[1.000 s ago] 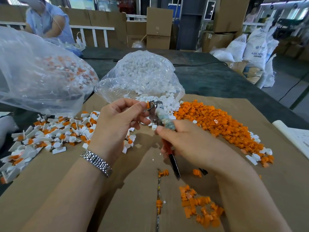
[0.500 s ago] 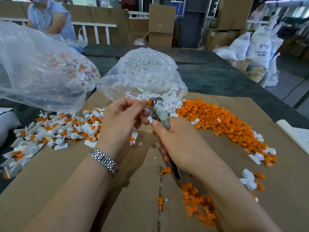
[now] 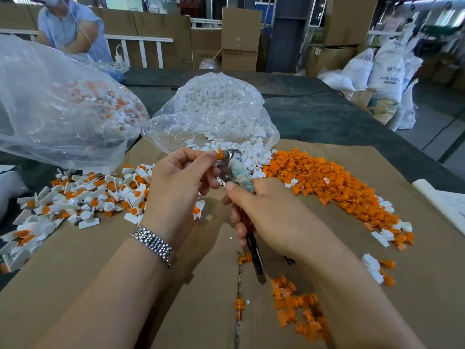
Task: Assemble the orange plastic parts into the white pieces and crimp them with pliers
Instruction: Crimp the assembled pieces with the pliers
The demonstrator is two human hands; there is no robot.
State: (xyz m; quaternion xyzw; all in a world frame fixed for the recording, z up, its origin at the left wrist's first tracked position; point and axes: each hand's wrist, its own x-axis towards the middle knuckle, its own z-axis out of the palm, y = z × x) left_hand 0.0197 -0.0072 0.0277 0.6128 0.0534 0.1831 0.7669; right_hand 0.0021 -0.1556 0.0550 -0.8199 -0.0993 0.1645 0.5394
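My left hand point(image 3: 176, 187) pinches a small white piece with an orange part point(image 3: 219, 154) in it, held up at the metal jaws of the pliers point(image 3: 230, 163). My right hand point(image 3: 271, 215) grips the pliers by their taped neck and dark handles, which stick out below my palm. A long heap of loose orange parts point(image 3: 334, 187) lies to the right on the cardboard. White pieces point(image 3: 241, 152) spill from an open clear bag point(image 3: 214, 109) just behind my hands. Assembled white-and-orange pieces point(image 3: 83, 197) lie in a pile at the left.
A large clear bag point(image 3: 57, 104) with assembled pieces stands at the back left. More orange parts point(image 3: 299, 311) lie near the front, by a seam in the cardboard sheet point(image 3: 100, 260). A person sits at the far left behind the dark table point(image 3: 314, 117).
Both hands stay together at the pliers' jaws, with the piece held between them. The view has tilted slightly, so the hands and piles sit a little differently in frame.
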